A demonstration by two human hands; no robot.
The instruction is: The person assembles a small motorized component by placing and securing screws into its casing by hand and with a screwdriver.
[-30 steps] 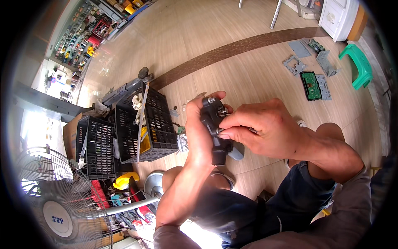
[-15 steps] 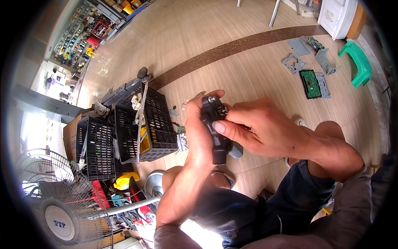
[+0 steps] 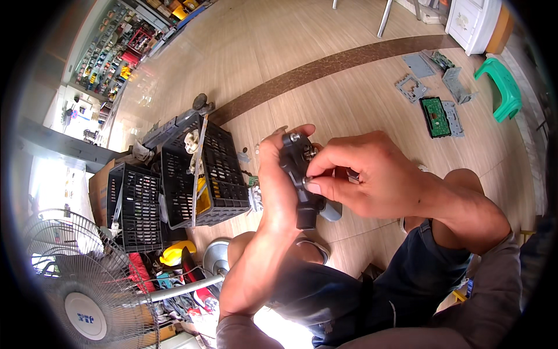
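My left hand (image 3: pixel 278 180) is wrapped round a black elongated housing (image 3: pixel 295 168), its exact kind unclear. The part has a round tube-like lower end, and bare metal fittings (image 3: pixel 308 152) show on its upper right side. Close against the middle of the housing, my right hand (image 3: pixel 372 177) has its thumb and index finger pinched together. A tiny light spot shows at those fingertips, too small to name. Below the pinch, a grey piece (image 3: pixel 331 210) sticks out beside the housing; whether it is joined to it I cannot tell.
Black plastic crates (image 3: pixel 218 180) stand on the floor to the left, with a fan (image 3: pixel 84 314) nearer me. At the far right lie a green circuit board (image 3: pixel 440 118) and several grey metal plates (image 3: pixel 418 66), near a green stool (image 3: pixel 503 90).
My right thumb and index finger have shifted down along the housing, from beside the metal fittings to its middle, and are now pinched together. The left hand keeps its hold, with the housing barely moved.
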